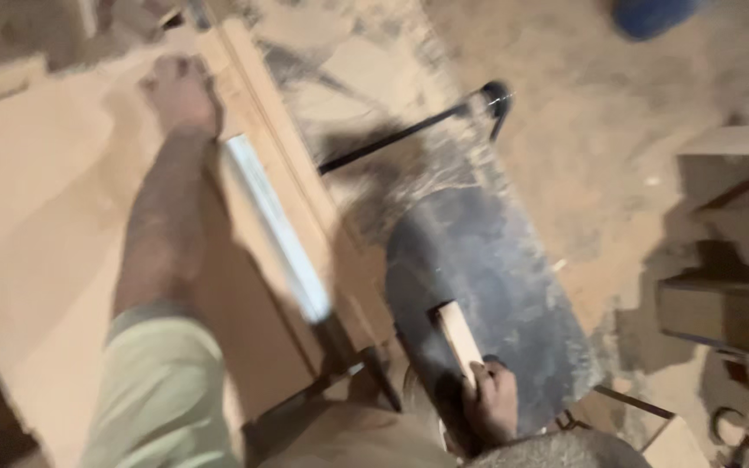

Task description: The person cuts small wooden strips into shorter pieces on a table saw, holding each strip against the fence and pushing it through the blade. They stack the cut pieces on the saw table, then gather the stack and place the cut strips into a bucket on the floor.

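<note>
A workshop floor (617,130) covered in pale sawdust was seen across the upper right of the frame, with a dark grey dust-streaked metal sheet (487,286) lying at the centre. A thin black metal bar (400,134) crossed the sawdust above the sheet. A broad, flat, light brown wooden board (36,225) filled the left half of the frame, bordered on its right by a long wooden rail (279,165) running from the upper left toward the lower centre. A bright silvery metal strip (275,230) was laid along that rail.

A short, pale, rectangular wooden block (459,334) was held in the lower centre of the frame, over the near edge of the metal sheet, its free end pointing up and left. The right hand (491,403) was closed around the block's lower end. The left hand (179,91) was extended to the upper left of the frame and pressed against the board beside the rail; how far its fingers were spread could not be made out through the blur. A pale green sleeve (162,390) covered the upper part of that arm.

Stacked wooden offcuts (739,303) were cut off by the right edge. A blue object (652,16) at the top edge was too blurred to be identified. The whole view was smeared by motion.
</note>
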